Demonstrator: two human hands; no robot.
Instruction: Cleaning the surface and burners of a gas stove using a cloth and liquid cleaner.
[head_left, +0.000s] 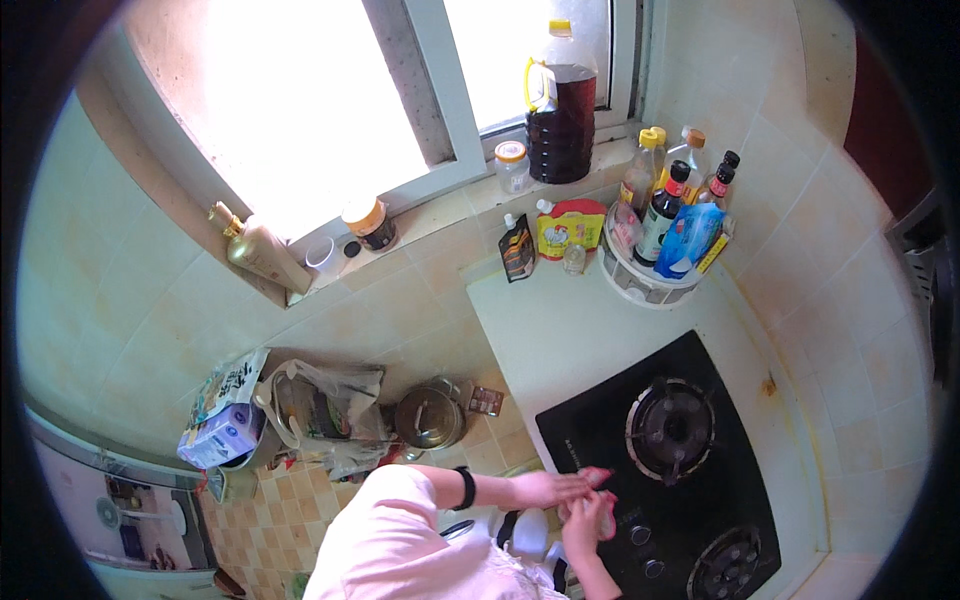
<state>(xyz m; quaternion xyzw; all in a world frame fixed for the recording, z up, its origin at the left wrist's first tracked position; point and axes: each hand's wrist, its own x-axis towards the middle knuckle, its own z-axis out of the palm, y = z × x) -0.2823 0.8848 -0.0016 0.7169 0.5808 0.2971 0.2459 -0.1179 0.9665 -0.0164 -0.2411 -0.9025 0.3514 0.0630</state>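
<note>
Both hands meet above the near left edge of a black glass gas cooktop (615, 450). My left hand (551, 489) reaches in from the left, wearing a black wristband, its fingers stretched over a red-and-white cloth (606, 516). My right hand (583, 525) comes up from below and is closed on the same cloth, which shows at both sides of the fingers. Close to the hands are the two control knobs (640, 534). One round burner (675, 427) lies beyond them, another (726, 566) at the lower right.
On the white counter (540, 322) stand a round rack (645, 289) of sauce bottles, a yellow-and-red pouch (570, 229) and a dark pouch (517, 247). A large jug (562, 120) of dark liquid stands on the sill. On the floor are a lidded pot (430, 417) and plastic bags (330, 405).
</note>
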